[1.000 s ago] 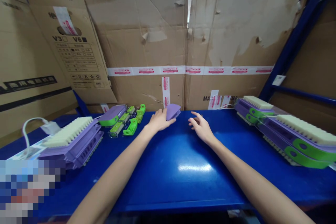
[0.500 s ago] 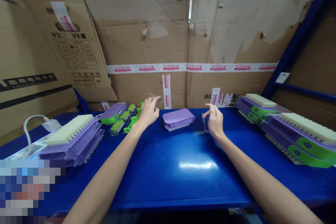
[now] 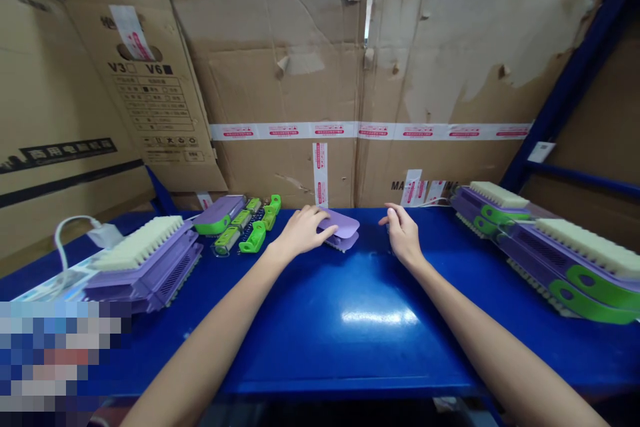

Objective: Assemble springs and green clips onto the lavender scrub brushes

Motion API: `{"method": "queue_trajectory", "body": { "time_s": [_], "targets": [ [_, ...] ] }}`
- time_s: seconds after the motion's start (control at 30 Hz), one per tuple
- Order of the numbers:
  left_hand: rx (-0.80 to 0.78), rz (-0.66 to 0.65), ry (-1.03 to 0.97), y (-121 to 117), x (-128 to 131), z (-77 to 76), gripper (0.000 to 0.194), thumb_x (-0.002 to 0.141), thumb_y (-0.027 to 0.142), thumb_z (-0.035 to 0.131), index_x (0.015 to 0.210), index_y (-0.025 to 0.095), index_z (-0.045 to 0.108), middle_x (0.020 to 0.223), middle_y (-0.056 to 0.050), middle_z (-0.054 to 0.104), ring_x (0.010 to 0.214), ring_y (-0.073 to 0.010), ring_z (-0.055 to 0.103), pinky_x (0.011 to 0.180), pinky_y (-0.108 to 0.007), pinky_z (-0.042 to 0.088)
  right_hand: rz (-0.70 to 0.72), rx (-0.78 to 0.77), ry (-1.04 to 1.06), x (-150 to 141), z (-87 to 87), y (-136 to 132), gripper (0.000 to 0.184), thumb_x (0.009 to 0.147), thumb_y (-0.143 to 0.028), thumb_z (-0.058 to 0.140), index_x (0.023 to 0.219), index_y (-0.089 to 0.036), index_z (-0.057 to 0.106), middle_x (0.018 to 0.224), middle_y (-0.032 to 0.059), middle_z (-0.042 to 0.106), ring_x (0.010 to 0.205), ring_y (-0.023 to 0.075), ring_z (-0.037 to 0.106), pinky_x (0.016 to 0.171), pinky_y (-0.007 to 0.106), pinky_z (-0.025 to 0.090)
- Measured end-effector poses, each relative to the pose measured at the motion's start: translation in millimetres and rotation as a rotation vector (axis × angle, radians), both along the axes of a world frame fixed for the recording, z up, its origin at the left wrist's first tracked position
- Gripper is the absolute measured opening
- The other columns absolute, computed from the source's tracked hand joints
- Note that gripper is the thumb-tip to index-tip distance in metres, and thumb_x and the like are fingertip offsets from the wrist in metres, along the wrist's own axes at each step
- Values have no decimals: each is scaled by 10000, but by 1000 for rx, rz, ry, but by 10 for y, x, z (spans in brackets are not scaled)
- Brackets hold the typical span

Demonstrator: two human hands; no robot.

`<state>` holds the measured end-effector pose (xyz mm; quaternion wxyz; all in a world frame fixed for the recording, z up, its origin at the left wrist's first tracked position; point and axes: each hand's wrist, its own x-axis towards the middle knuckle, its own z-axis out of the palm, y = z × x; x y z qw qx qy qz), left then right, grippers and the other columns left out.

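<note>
In the middle of the blue table, a purple brush [image 3: 345,223] lies with its smooth back up and pale bristles just showing below. My left hand [image 3: 305,230] covers its left end, thumb along the near side and fingers over the far side. To the right of the brush, apart from it, is my right hand [image 3: 404,237], its fingers curled and the index finger partly extended. Whatever those fingers hold, if anything, is hidden. Left of my left hand are green clip-like pieces [image 3: 253,237] and small clear-and-green blocks [image 3: 227,240].
Purple brushes with cream bristles [image 3: 143,243] are stacked at the left, near a white plug with a cable [image 3: 105,235]. More purple-and-green brushes [image 3: 575,263] stand at the right. Cardboard sheets [image 3: 280,80] wall the back of the blue table [image 3: 310,347]. A blue metal post [image 3: 560,80] rises at the right.
My left hand has moved right, from beside the green pieces onto the purple brush. The thin metallic tool earlier seen at my right fingertips no longer shows clearly.
</note>
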<state>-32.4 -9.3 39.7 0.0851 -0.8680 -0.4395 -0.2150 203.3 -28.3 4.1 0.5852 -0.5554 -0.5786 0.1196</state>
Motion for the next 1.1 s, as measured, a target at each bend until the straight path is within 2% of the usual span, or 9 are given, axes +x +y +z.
{"method": "queue_trajectory", "body": {
  "time_s": [0.2,0.37,0.57,0.63,0.7,0.77,0.9,1.0,1.1],
  "targets": [
    [104,48,86,-44,216,-173,450,912,483,342,1177,191,558,1190,-116,571,1072,-261,508,867,-402,396,58,-2,-89,-32,-14,-13,476,882,-477,341,1149,-156,570,764,48,674,645,175,561,660,293,421],
    [179,26,117,-79,319,-275,485,918,450,340,1275,153,480,1236,-156,536,1121,-284,476,894,-420,371,51,6,-111,-33,-22,-3,472,882,-469,339,1149,-159,575,794,63,681,746,204,594,746,331,434],
    [182,-17,86,-46,250,-199,465,934,410,309,1302,157,434,1281,-133,519,1150,-246,467,912,-372,367,19,-8,-122,2,-39,21,472,878,-468,339,1143,-162,582,841,82,682,770,218,605,760,356,445],
    [193,85,91,-1,145,-107,439,936,389,292,1259,154,473,1215,-138,562,1106,-255,496,896,-383,368,-3,-9,-147,20,-51,35,462,880,-457,337,1149,-169,578,839,83,682,805,228,601,783,371,440],
    [176,275,109,60,-21,-9,401,925,348,303,1174,139,537,1106,-160,610,1052,-286,525,877,-423,365,-47,-1,-195,36,-58,47,448,876,-444,352,1151,-172,578,836,87,681,844,245,590,807,395,431],
    [109,472,135,123,-240,79,375,902,325,327,1068,121,593,1039,-184,630,1023,-316,541,861,-450,368,-99,34,-260,43,-58,51,431,865,-430,381,1148,-173,580,854,94,680,882,264,571,821,419,420],
    [-56,777,154,209,-705,196,371,851,277,371,1053,84,614,1032,-230,632,1018,-357,556,813,-458,404,-128,146,-364,23,-43,33,390,866,-397,415,1150,-180,572,920,88,679,929,272,537,840,434,404],
    [-229,937,142,227,-946,244,372,767,218,463,1082,94,618,1105,-237,613,1041,-357,565,785,-426,436,-99,185,-397,-7,-34,11,374,876,-384,418,1155,-183,565,929,82,677,927,261,530,840,424,403],
    [-303,1005,134,213,-1076,278,413,735,226,499,1119,115,603,1147,-221,601,1049,-336,576,784,-407,452,-76,189,-405,-26,-31,-2,369,878,-378,422,1157,-182,562,928,78,676,921,257,528,836,420,402]
  ]
}}
